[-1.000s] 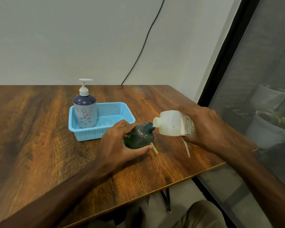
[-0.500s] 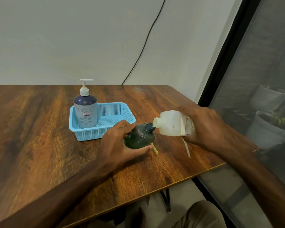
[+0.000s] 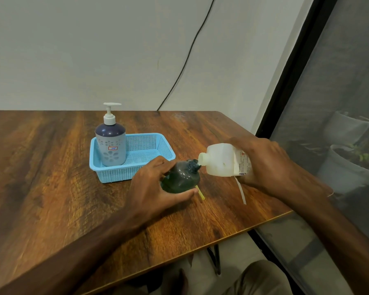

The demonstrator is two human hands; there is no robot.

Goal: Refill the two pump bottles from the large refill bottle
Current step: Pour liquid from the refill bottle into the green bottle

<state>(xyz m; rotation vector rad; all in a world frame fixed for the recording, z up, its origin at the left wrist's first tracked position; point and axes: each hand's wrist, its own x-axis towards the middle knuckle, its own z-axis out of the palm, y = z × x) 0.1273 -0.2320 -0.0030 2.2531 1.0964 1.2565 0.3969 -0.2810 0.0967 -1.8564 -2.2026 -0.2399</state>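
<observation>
My left hand [image 3: 151, 188] grips a dark green pump bottle [image 3: 180, 177] with its pump off, standing on the wooden table [image 3: 51, 188]. My right hand [image 3: 266, 165] holds the white refill bottle [image 3: 219, 160] tipped on its side, its open neck touching the green bottle's mouth. A yellow tube [image 3: 200, 193] pokes out from behind the green bottle on the table. A white strip [image 3: 241, 190] lies under the refill bottle. A second pump bottle [image 3: 110, 143], blue-grey with a white pump, stands upright in the left end of a light blue basket [image 3: 149, 145].
The table's right edge and front corner lie just under my right wrist. A black cable [image 3: 185, 60] runs down the wall behind the table. Plant pots [image 3: 349, 165] stand beyond a dark screen on the right.
</observation>
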